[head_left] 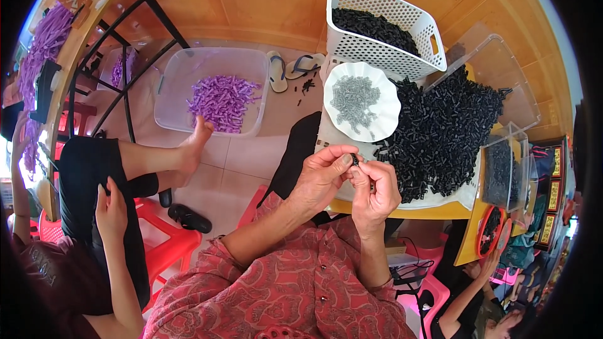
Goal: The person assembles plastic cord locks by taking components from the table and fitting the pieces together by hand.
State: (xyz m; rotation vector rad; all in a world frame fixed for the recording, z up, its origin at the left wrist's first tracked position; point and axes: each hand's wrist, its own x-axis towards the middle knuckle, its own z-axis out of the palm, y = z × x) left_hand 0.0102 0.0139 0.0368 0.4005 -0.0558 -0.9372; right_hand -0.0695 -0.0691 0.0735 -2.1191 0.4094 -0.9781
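At the far left, a bundle of purple strips (47, 41) lies along a wood-edged table (94, 16) with a black metal frame (129, 63). Below it sits a co-worker in black trousers (88, 169), one bare foot (198, 138) at the near rim of a translucent plastic tub (166, 110) that holds a heap of small purple pieces (223, 102). A red plastic stool (164, 238) and a black slipper (187, 218) are nearer the wearer, while a pair of pale flip-flops (276, 74) lies on the tiles just right of the tub.

In the middle, the left hand (317, 179) pinches a small black piece (355, 159) between thumb and forefinger, in front of the table's near edge. The right hand (375, 198) grips the same piece from the other side with its thumb and forefinger, the two hands' fingertips almost meeting.

Beyond the hands, a white scalloped dish (391, 119) holds small clear-grey pieces (356, 97). Behind it stands a white perforated basket (377, 50), partly filled with black pieces. Right of the dish spreads a large heap of black pieces (440, 135), bordered by clear plastic bins (524, 97). At the far right, another person's hand (488, 263) is beside a red-rimmed round tray (482, 242).
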